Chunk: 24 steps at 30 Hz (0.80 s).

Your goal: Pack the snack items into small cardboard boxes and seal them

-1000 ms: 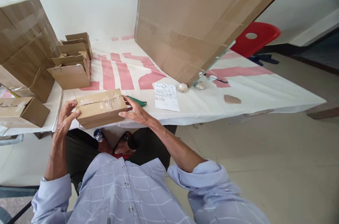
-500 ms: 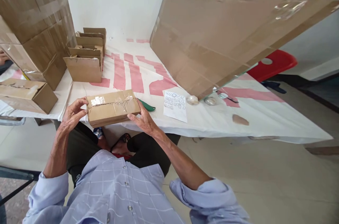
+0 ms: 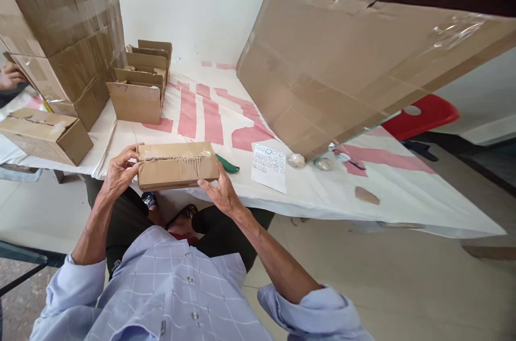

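I hold a small taped cardboard box (image 3: 177,164) by its two ends, just above the near edge of the table (image 3: 306,196). My left hand (image 3: 119,171) grips the box's left end with bent fingers. My right hand (image 3: 220,190) clasps the right end from below and the side. A strip of clear tape runs along the box's top seam. A green-handled tool (image 3: 228,164) lies on the table right behind the box.
Open small cartons (image 3: 139,88) stand at the back left beside a big taped carton (image 3: 64,34). A closed box (image 3: 46,134) lies at far left. A large flat cardboard sheet (image 3: 355,66) leans over the table. A sticker sheet (image 3: 269,166), tape rolls (image 3: 298,160) and another person's hand (image 3: 10,76) are also in view.
The box has been turned slightly and lowered toward me at the table edge. Both hands keep their hold. The camera has shifted, so more of the left side shows.
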Available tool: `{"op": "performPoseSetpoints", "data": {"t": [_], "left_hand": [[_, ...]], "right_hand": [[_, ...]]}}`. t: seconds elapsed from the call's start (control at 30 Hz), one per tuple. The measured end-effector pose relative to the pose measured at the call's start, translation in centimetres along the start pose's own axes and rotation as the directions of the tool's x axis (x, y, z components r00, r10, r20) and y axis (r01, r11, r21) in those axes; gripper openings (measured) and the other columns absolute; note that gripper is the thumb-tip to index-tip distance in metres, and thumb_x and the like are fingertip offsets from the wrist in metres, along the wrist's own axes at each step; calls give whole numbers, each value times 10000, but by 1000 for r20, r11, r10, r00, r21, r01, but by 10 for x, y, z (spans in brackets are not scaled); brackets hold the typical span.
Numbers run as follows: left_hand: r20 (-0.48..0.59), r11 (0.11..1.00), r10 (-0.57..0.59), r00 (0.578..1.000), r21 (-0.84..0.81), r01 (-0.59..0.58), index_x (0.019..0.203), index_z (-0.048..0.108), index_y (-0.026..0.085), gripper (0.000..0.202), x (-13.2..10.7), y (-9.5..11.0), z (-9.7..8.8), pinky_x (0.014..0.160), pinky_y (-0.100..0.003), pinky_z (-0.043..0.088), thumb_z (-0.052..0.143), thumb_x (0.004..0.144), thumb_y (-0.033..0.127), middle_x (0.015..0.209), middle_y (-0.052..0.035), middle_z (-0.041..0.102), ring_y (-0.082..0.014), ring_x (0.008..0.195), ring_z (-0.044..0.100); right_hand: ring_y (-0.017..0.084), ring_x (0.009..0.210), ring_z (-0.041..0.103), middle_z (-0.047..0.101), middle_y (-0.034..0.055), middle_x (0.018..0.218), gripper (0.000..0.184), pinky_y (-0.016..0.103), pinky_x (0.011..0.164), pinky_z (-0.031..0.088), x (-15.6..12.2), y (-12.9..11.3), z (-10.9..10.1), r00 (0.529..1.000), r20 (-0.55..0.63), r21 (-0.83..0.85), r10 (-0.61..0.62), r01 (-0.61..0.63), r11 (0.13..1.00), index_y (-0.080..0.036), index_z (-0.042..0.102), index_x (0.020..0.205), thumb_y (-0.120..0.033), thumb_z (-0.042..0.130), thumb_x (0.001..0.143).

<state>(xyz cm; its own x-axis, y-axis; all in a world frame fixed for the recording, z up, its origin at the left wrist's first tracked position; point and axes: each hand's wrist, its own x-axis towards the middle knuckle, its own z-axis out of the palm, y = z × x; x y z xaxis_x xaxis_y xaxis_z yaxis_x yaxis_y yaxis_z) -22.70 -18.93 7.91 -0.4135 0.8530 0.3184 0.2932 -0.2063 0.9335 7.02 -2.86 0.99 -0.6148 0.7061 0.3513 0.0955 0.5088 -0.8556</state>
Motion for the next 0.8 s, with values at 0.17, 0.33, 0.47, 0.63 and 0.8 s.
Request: {"op": "performPoseSetpoints", "data": {"t": [0.17, 0.33, 0.47, 0.63, 0.8], "left_hand": [[181, 991, 28, 983, 121, -51, 1138, 869, 268, 357, -5, 9, -4, 1161, -444, 554, 814, 936, 557, 1633, -136, 609, -370, 1569, 536], [228, 983, 15, 974, 172, -56, 1286, 847, 307, 369, -12, 13, -7, 1139, -431, 579, 792, 931, 393, 1536, -104, 658, -315, 1450, 610], [235, 979, 43, 971, 183, -88, 1245, 859, 287, 347, -16, 17, -7, 1153, -432, 580, 821, 914, 382, 1464, -115, 680, -312, 1419, 625], [241, 977, 57, 969, 186, -104, 1188, 872, 270, 333, -16, 20, -8, 1106, -412, 617, 868, 904, 444, 1429, -127, 684, -324, 1404, 633], [248, 976, 59, 967, 191, -108, 1182, 872, 265, 339, -15, 18, -10, 1107, -393, 615, 882, 899, 451, 1452, -130, 671, -317, 1402, 638]], "right_hand": [[411, 1624, 480, 512, 172, 1752, 999, 672, 1367, 363, -1, 0, -5, 999, 4, 12, 31, -32, 999, -266, 424, 1744, -753, 764, 941], [399, 1526, 578, 630, 168, 1631, 837, 604, 1256, 501, 13, 12, -31, 997, 70, 69, -32, 27, 997, -261, 598, 1600, -862, 534, 1021], [375, 1334, 663, 707, 201, 1409, 544, 536, 1090, 575, 39, 31, -54, 998, 14, -336, 56, -48, 941, -208, 716, 1355, -636, 473, 1123], [363, 1286, 615, 680, 216, 1360, 248, 438, 975, 535, 60, 38, -56, 917, 95, -851, 388, -127, 509, -167, 707, 1245, -312, 612, 1069], [332, 1259, 616, 687, 212, 1362, 228, 390, 948, 495, 66, 40, -48, 908, 49, -889, 416, -151, 433, -153, 685, 1258, -223, 556, 1084]]}}
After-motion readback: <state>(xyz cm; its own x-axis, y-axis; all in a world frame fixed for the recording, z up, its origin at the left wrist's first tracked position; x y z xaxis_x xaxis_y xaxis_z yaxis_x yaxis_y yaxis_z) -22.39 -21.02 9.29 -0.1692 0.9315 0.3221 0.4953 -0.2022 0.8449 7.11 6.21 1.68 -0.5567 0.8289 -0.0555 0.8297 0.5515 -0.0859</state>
